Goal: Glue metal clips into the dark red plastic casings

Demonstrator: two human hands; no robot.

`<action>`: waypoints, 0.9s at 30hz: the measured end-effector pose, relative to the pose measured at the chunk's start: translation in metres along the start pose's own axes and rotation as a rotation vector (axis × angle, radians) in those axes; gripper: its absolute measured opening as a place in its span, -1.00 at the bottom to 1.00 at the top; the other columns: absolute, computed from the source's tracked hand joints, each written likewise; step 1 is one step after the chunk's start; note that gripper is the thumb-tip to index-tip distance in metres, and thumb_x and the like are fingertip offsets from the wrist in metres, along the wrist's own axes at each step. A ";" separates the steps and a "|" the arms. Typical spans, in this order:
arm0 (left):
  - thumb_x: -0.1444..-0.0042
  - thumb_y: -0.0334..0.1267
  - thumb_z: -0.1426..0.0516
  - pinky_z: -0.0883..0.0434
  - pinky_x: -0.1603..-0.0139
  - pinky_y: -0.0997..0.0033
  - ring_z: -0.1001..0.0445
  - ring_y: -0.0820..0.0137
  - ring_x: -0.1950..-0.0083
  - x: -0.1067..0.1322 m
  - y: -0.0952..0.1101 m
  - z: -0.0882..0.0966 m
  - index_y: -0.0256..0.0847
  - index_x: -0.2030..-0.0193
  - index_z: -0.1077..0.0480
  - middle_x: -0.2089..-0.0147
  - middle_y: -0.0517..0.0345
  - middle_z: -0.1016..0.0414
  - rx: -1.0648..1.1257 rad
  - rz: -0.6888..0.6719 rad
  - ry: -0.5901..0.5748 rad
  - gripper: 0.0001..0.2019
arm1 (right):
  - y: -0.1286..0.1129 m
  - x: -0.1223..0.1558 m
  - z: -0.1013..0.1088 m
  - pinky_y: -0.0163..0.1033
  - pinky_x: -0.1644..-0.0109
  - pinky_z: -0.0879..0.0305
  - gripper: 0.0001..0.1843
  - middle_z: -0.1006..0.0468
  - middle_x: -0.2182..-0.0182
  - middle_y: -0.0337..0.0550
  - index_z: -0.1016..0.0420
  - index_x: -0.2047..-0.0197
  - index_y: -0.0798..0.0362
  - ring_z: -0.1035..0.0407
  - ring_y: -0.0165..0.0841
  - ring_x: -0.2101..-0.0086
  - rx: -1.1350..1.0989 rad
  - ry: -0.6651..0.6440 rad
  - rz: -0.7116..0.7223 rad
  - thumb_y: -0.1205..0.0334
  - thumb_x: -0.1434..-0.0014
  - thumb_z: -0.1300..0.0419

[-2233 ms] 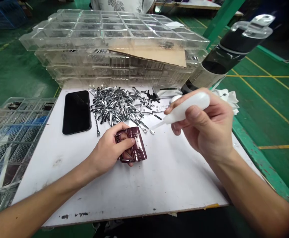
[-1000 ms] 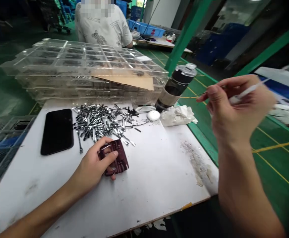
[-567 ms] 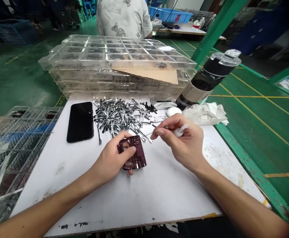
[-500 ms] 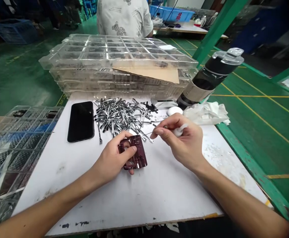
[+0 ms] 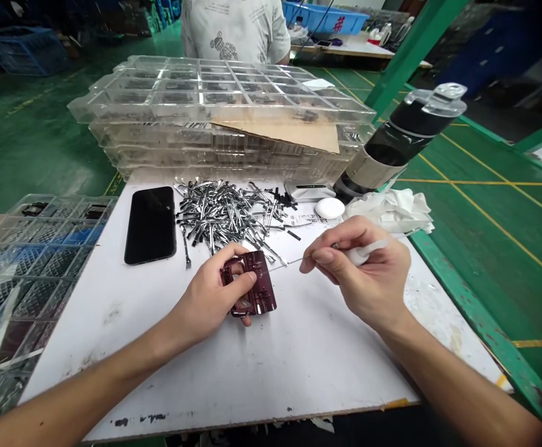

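Drawn back, the right hand (image 5: pixel 370 273) pinched a needle (image 5: pixel 296 261), leaving its tip by the maroon part (image 5: pixel 262 285) the left hand (image 5: pixel 211 290) gripped

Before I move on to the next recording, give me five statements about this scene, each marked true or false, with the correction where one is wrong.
1. The left hand holds a dark red part. True.
2. The right hand holds a thin pin and nothing else. False: it also holds a white squeeze bottle.
3. The phone lies to the left of the pile of metal pieces. True.
4. The crumpled white cloth lies right beside the phone. False: it lies across the table, near the drink bottle.
5. The clear trays are stacked beyond the metal pieces. True.
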State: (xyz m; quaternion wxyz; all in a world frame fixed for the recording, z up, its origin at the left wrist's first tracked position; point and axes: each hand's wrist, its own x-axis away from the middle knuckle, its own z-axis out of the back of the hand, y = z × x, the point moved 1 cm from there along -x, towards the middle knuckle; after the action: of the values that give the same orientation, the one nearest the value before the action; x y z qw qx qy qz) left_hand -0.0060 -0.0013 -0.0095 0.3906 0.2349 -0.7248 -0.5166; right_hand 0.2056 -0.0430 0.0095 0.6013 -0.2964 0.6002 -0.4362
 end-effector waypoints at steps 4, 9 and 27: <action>-0.22 -0.15 -0.20 -0.55 0.54 0.39 -0.49 0.40 0.51 -0.001 0.000 0.001 -0.07 0.12 -0.34 0.42 0.34 -0.42 -0.036 0.005 0.028 -0.83 | -0.001 0.005 0.003 -0.27 0.47 -0.37 -0.91 -0.64 0.48 -0.23 -0.53 0.25 0.00 -0.52 -0.34 0.50 0.033 -0.118 0.017 0.36 -0.24 -0.34; -0.22 -0.13 -0.22 -0.53 0.58 0.42 -0.48 0.42 0.56 -0.001 -0.001 0.002 -0.08 0.13 -0.34 0.45 0.36 -0.39 -0.064 -0.004 0.044 -0.82 | -0.003 0.004 0.000 -0.28 0.47 -0.34 -0.90 -0.62 0.48 -0.24 -0.56 0.30 0.02 -0.50 -0.37 0.51 0.128 -0.260 0.060 0.40 -0.19 -0.36; -0.20 -0.14 -0.22 -0.56 0.56 0.37 -0.48 0.39 0.51 -0.002 -0.001 0.002 -0.07 0.12 -0.34 0.43 0.32 -0.39 -0.031 0.006 0.041 -0.82 | -0.006 0.002 -0.001 -0.32 0.47 -0.35 -0.91 -0.60 0.46 -0.25 -0.56 0.30 0.02 -0.49 -0.41 0.50 0.147 -0.284 0.116 0.36 -0.20 -0.38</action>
State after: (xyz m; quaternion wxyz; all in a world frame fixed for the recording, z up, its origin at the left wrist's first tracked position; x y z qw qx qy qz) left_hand -0.0067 0.0012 -0.0116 0.4104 0.2372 -0.7093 -0.5217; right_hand 0.2030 -0.0472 0.0138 0.7243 -0.2753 0.4917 -0.3972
